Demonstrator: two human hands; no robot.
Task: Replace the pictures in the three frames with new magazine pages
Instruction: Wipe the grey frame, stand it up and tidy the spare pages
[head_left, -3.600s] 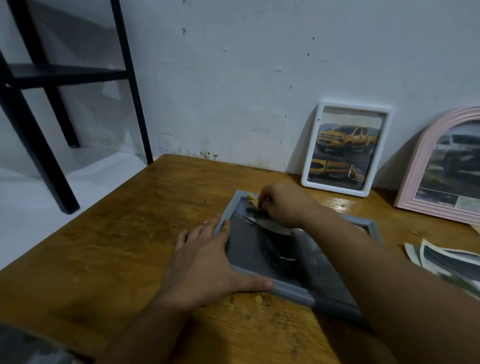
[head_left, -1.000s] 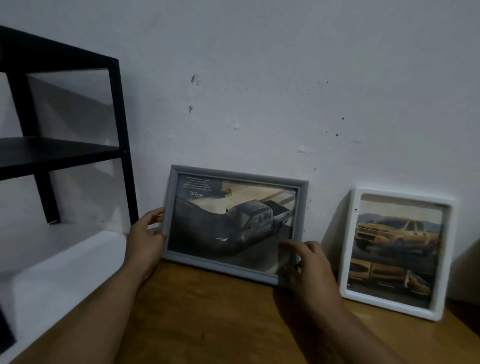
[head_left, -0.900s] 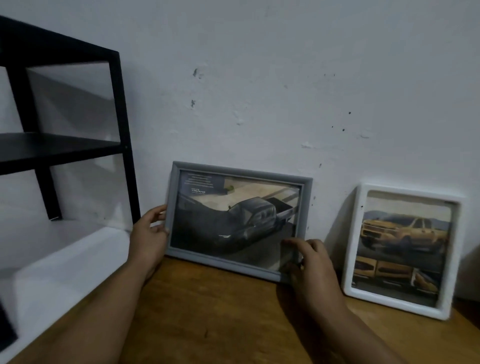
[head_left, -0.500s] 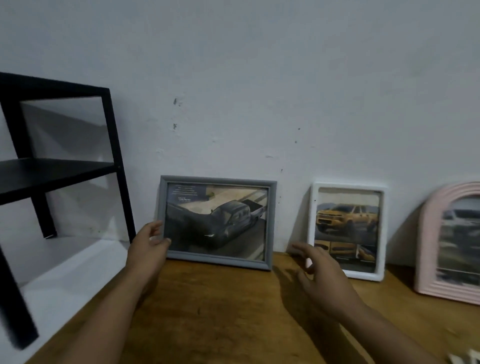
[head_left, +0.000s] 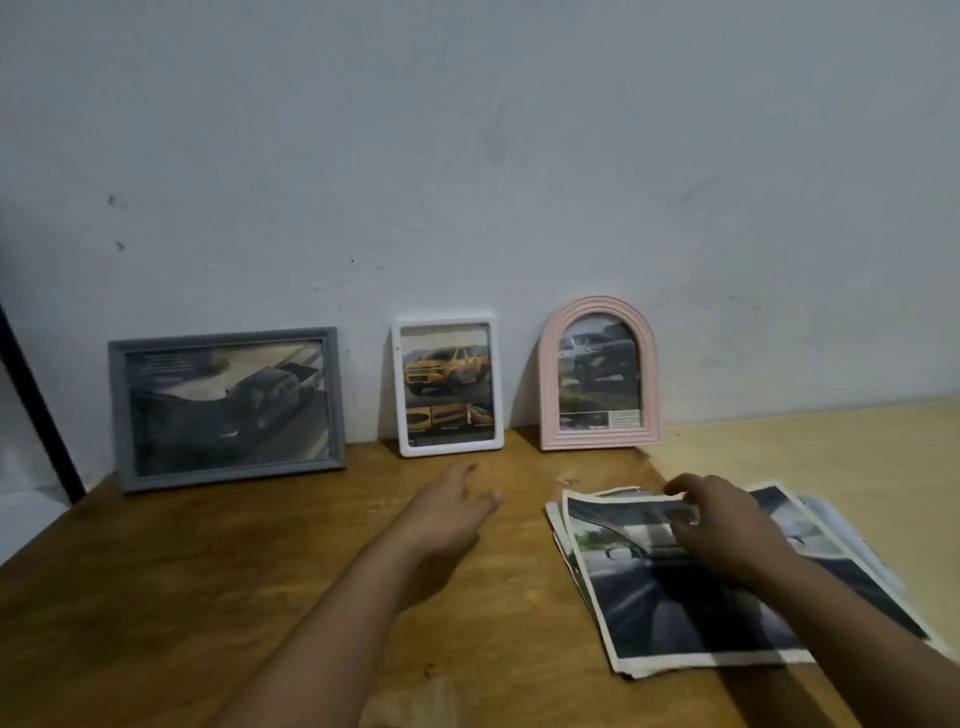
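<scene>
3 frames lean on the wall: a grey frame with a dark pickup, a white frame with a yellow pickup, an arched pink frame. Loose magazine pages lie flat, stacked, at right.

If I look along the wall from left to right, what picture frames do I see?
Grey frame with a dark truck → white frame with a yellow truck → pink arched frame with a grey car. All three lean against the wall.
</scene>
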